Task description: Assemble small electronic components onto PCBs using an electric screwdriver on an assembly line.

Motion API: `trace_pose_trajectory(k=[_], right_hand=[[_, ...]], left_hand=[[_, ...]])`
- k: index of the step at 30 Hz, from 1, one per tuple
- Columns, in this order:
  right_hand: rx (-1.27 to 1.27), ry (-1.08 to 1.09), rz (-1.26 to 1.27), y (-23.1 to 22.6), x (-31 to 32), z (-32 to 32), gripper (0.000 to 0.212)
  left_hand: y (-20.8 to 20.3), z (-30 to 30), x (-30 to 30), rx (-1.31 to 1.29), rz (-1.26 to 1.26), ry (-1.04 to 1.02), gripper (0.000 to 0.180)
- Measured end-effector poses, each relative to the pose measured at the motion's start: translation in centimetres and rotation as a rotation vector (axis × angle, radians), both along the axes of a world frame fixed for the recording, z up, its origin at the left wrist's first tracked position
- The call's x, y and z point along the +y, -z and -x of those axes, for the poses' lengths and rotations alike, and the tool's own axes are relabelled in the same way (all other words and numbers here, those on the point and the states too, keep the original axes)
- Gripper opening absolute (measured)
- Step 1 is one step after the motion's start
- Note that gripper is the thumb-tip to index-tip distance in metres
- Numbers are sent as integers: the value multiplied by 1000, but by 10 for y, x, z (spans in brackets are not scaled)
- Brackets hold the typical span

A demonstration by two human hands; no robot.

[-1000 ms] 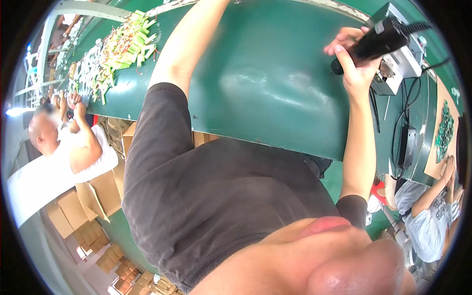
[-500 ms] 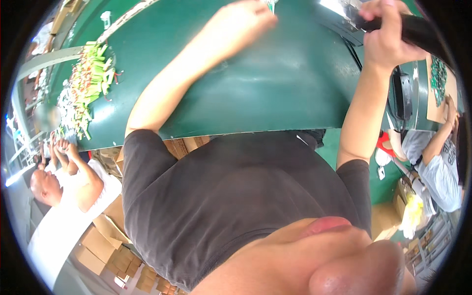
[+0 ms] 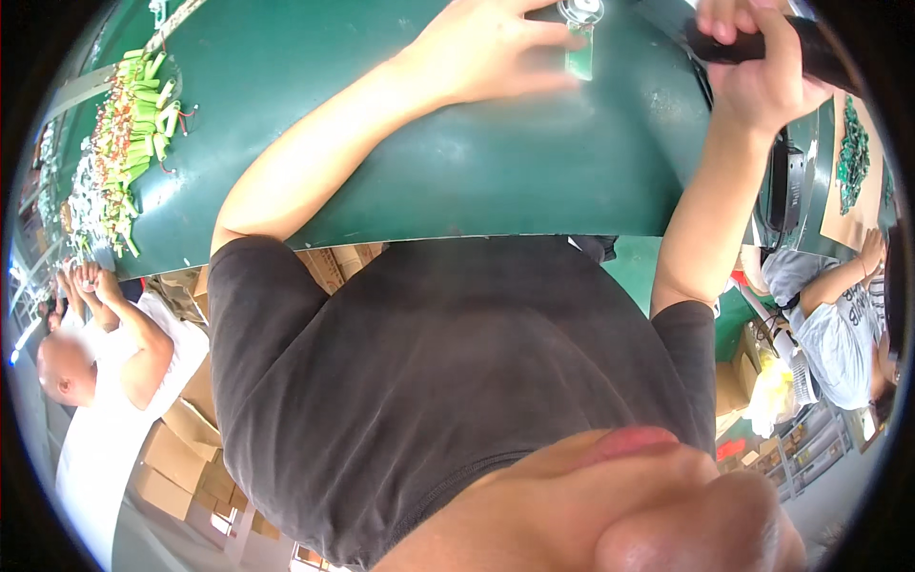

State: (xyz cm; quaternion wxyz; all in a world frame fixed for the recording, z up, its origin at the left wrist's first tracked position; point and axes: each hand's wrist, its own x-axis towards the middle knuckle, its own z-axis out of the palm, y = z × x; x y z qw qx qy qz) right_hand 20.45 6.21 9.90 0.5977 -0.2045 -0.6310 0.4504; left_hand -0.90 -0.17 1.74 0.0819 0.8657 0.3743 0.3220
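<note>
- Workroom: green desk (image 3: pixel 448 181) across the upper view; cardboard boxes (image 3: pixel 172 472) on the floor at lower left.
- Small board (image 3: pixel 579 63): one, green, with a round pale part at its far end; lying on the desk near the top edge of the view, long axis running away from the body.
- Left hand (image 3: pixel 496 50): the nearer to the board, which lies just right of its fingers. Fingers spread, one tip at the board's left edge; blur hides whether they touch.
- Right hand (image 3: pixel 762 71): fingers wrapped round a black tool (image 3: pixel 827 50), thick and rod-shaped; well right of the board.
- Black power brick (image 3: pixel 787 183): one, on the desk, below the right hand in view.
- Green-sleeved pieces (image 3: pixel 143 124): a long heap, far left.
- Dark green pieces (image 3: pixel 852 157): a heap on a brown sheet (image 3: pixel 839 221), far right.
- Co-workers: one in white (image 3: pixel 124 381), left; one in grey (image 3: pixel 839 348), right.
</note>
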Motion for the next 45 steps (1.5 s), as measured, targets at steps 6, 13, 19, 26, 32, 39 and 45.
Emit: trace_pose_trajectory(k=[6,13,19,26,32,39,45], right_hand=[[187,-188,-151,46,7,22,59],[200,-137,-116,55,2,33,57],[110,-128,-136,62,3,35,57],[92,-131,-102,65,8,39,54],[83,-149,-56,65,8,42,53],[116,-127,-35,60,4,44,52],[222,-5,93,55,-8,36,55]], left_hand=[[0,-1,-1,-54,95,22,33],[2,1,1,-33,73,73,35],[3,0,-1,-34,100,67,37],[2,-1,0,-45,81,81,31],[6,-1,3,-117,87,115,24],[1,1,-1,-124,119,92,23],[-37,20,21,-54,174,-109,35]])
